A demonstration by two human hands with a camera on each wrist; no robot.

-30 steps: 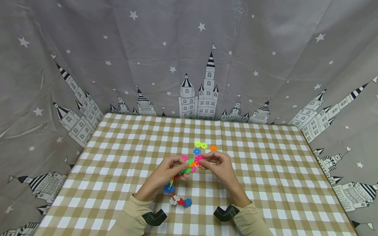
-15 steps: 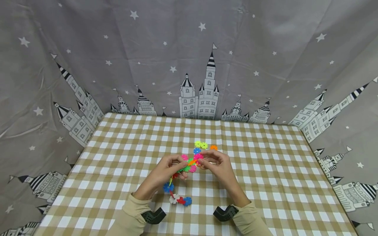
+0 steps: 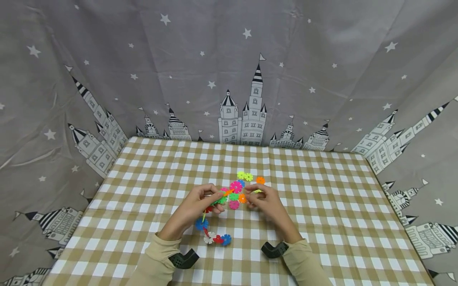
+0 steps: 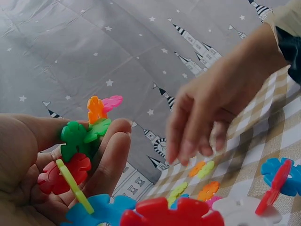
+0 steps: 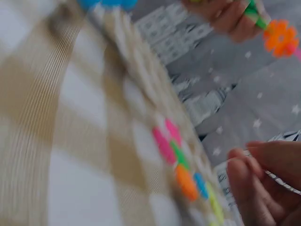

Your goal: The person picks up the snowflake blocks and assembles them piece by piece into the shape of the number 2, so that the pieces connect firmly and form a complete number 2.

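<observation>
My left hand (image 3: 195,206) holds a chain of notched plastic snowflake discs, its thumb and fingers around the green disc (image 4: 74,139). An orange disc (image 4: 96,109) and a pink disc (image 3: 236,186) stick out at the top end. From the hand hang a red disc (image 4: 65,174), a yellow one (image 4: 74,186) and a blue one (image 3: 201,223); a white disc (image 3: 209,237), another red and another blue follow. My right hand (image 3: 264,200) hovers over the loose discs with fingers loosely bent and nothing visible between them. Beside its fingertips lies a loose orange disc (image 3: 242,198).
Loose discs lie on the checked tablecloth (image 3: 322,206): a pink one (image 3: 234,205), a green one (image 3: 233,196), yellow ones (image 3: 248,177) and an orange one (image 3: 260,180) farther back. A grey castle-print curtain (image 3: 229,59) stands behind the table.
My right hand has let go of the pink disc at the chain's end and moved slightly right. The left hand has drawn the chain a little left, and the loose orange disc now shows.
</observation>
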